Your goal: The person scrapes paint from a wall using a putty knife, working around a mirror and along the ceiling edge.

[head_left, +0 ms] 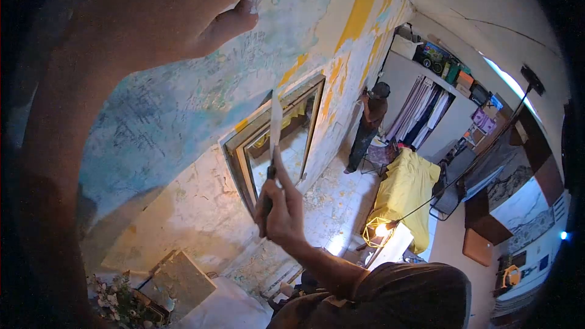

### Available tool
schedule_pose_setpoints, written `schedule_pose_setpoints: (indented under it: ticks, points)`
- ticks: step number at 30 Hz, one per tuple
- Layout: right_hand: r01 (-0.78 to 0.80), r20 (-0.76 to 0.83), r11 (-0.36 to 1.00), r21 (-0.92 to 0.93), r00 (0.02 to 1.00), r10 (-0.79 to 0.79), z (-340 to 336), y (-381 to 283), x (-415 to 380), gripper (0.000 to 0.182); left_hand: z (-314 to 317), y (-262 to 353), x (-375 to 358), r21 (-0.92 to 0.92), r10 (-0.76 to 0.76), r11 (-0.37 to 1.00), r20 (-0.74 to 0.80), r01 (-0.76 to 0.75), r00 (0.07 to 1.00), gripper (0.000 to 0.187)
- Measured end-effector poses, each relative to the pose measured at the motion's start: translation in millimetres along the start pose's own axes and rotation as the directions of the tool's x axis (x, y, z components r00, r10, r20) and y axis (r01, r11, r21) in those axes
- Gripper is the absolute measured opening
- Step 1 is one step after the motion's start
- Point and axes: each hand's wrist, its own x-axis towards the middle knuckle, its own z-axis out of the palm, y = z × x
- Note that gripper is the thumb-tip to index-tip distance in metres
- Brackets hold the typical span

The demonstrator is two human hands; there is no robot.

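Note:
My left arm spans the top left, its hand (234, 15) up against the blue, patchy wall (164, 116). The thumb sticks out apart from the palm, and the frame's top edge cuts off the other fingers. Closed around the dark handle of a scraper (276, 122), my right hand (281, 210) is in the middle of the view. The narrow, pale blade points upward, with a finger stretched along its base. Behind the blade, the scraper overlaps a wood-framed mirror or window (277, 146) in the wall. Paint is peeled around it, with yellow strips (359, 9) farther along.
Another person (372, 122) stands by the far wall. A yellow cloth (405, 189) covers furniture near a lit cage lamp (381, 231). Flakes litter the floor (332, 198). Flowers (122, 298) and a board (180, 286) are below left. Clothes (420, 109) hang at the back.

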Motion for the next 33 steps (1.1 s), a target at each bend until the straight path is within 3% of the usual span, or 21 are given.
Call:
schedule_pose_setpoints:
  ticks: [2,3,6,8,11,14,18,20,22,23,27,28,32,33]
  points:
    - [0.034,-0.089,0.997,-0.071,0.995,-0.041,-8.2,-0.7,17.8,0.054,1.6,14.2,-0.8,0.229,-0.138,0.964,0.003,0.134,0.990,0.029]
    - [0.023,-0.104,0.998,0.061,0.994,-0.017,-10.1,-1.6,27.6,0.054,-4.1,21.3,-0.7,0.225,-0.141,0.965,0.004,0.137,0.990,0.029]
    - [-0.026,-0.022,0.997,-0.066,0.999,0.024,2.3,-10.6,2.8,0.055,-7.9,24.1,-1.7,0.315,-0.145,0.939,-0.002,0.138,0.989,0.030]
    - [0.021,0.037,1.000,-0.020,0.999,-0.020,1.2,-0.6,-7.7,0.055,16.9,3.3,-13.3,-0.005,-0.106,0.994,-0.151,0.107,0.983,0.040]
    - [0.015,0.006,1.000,-0.014,1.000,-0.015,-3.7,-4.0,1.4,0.055,24.0,0.6,-16.5,0.038,-0.074,0.996,-0.218,0.085,0.973,0.038]
    - [0.034,-0.024,0.997,0.071,0.999,-0.033,-3.9,-6.8,14.4,0.055,19.3,4.5,-13.2,0.012,-0.121,0.992,-0.180,0.125,0.976,0.038]
    - [0.016,0.048,0.999,-0.033,0.999,-0.014,-3.7,3.6,-7.4,0.055,23.0,1.6,-13.7,-0.001,-0.111,0.994,-0.177,0.112,0.978,0.038]
    - [0.017,0.002,0.997,-0.072,1.000,-0.017,-10.5,3.3,9.6,0.055,26.8,2.3,-14.4,-0.006,-0.115,0.993,-0.218,0.116,0.969,0.038]
    - [0.011,-0.061,0.996,0.088,0.998,-0.006,-16.1,-6.4,28.4,0.055,23.1,4.5,-14.0,0.010,-0.112,0.993,-0.195,0.116,0.974,0.038]
    - [-0.025,-0.077,0.997,0.080,0.997,0.031,-12.7,-17.1,28.1,0.054,21.1,5.0,-13.3,0.034,-0.112,0.992,-0.177,0.119,0.978,0.038]
    - [0.040,-0.030,0.999,-0.019,0.999,-0.040,-19.5,-2.2,18.2,0.052,24.0,1.3,-15.5,0.012,-0.091,0.995,-0.203,0.096,0.975,0.039]
    - [0.114,-0.054,0.988,-0.106,0.991,-0.121,-27.4,5.4,28.5,0.051,23.7,1.5,-15.1,0.022,-0.091,0.995,-0.208,0.098,0.974,0.039]
    - [0.061,-0.155,0.998,0.029,0.986,-0.056,-29.0,-11.0,55.4,0.052,24.4,2.1,-12.1,0.005,-0.078,0.997,-0.205,0.080,0.976,0.039]
    - [0.149,-0.145,0.988,-0.051,0.977,-0.155,-27.8,-5.2,55.1,0.052,23.0,3.2,-11.0,0.005,-0.071,0.997,-0.209,0.074,0.975,0.039]
